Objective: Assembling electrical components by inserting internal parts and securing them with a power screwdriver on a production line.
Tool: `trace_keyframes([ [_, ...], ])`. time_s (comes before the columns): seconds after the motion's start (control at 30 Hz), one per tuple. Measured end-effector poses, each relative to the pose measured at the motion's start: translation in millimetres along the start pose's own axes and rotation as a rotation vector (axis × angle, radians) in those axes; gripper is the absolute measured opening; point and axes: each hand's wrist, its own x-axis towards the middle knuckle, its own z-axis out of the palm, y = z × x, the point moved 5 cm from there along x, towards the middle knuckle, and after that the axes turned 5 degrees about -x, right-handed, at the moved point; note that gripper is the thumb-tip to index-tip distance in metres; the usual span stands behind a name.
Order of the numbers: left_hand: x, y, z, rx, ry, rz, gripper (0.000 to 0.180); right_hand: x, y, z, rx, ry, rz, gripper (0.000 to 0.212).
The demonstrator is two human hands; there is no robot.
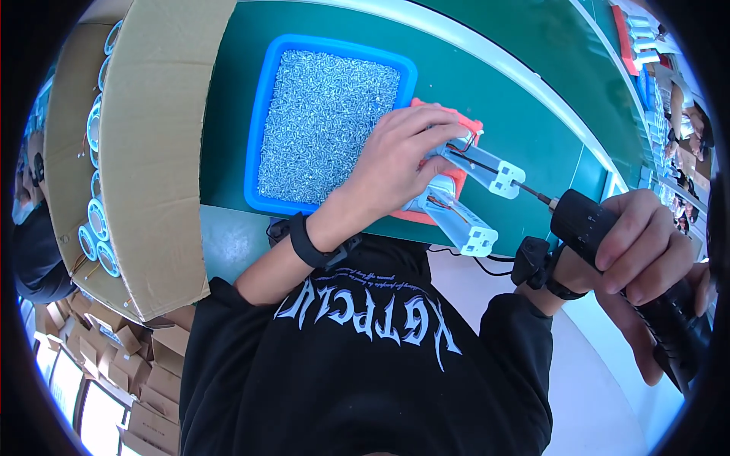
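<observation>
In my right hand [646, 243] is a black electric screwdriver [579, 222], fingers wrapped round its body. Its long thin bit reaches left, passing through the end of a pale plastic housing [498, 178] and along its inside. My left hand [407, 156] is closed over the other end of this housing, thumb and fingers pressing on it. A second similar housing [465, 228] lies just nearer to me, with brown and red wires inside. Both housings sit in a red fixture [417, 216], partly hidden under my left hand. The screw tip is hidden.
A blue tray [261, 114] full of small metal screws stands left of the fixture on the green table [525, 99]. Farther left, a tall cardboard box [163, 152] holds round white-rimmed parts [97, 219]. Cardboard boxes [125, 365] lie lower left. Other people work at far right.
</observation>
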Motion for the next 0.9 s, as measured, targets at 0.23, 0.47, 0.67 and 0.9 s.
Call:
trace_keyframes([
  [0.23, 0, -6, 3, -0.016, -0.001, -0.016, 0.043, 3, 3, 1, -0.014, -0.044, -0.005, 0.07],
  [0.47, -2, -6, 1, -0.014, -0.006, -0.052, 0.046, 7, 14, 8, 0.117, -0.221, 0.013, 0.065],
  [0.67, -1, -7, 1, -0.012, -0.028, -0.081, 0.046, 6, 16, 3, 0.123, -0.192, -0.006, 0.063],
  [0.9, -3, -7, 0, -0.028, -0.056, -0.111, 0.043, 2, -64, -28, 0.06, 0.165, -0.148, 0.05],
])
